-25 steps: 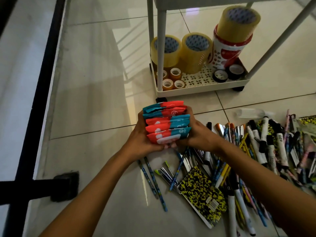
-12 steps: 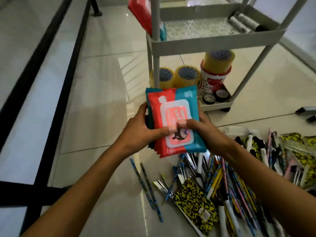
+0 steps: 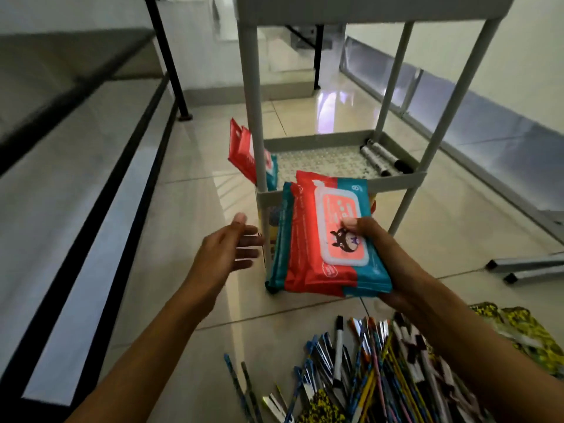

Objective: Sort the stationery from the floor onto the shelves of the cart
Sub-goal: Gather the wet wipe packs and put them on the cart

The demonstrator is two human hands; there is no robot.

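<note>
Head view: glossy pale floor tiles (image 3: 195,227) run from the person's feet to a white wall on the right. Black frame bars border the left side. Grey cart (image 3: 338,190) stands ahead on four posts; middle shelf (image 3: 323,161) has a patterned liner and raised rim.

Right hand (image 3: 381,257) grips a stack of red-and-teal wipe packs (image 3: 323,239), thumb on the top pack's lid, held in front of the shelf's near rim. Left hand (image 3: 227,254) is released, fingers straight, just left of the stack, not touching it.

More wipe packs (image 3: 247,151) lean at the shelf's left edge. Dark rolls (image 3: 383,160) lie at its right rear. Shelf centre is bare liner. Pens and pencils (image 3: 366,370) are heaped on the floor below, beside yellow-patterned notebooks (image 3: 518,334).
</note>
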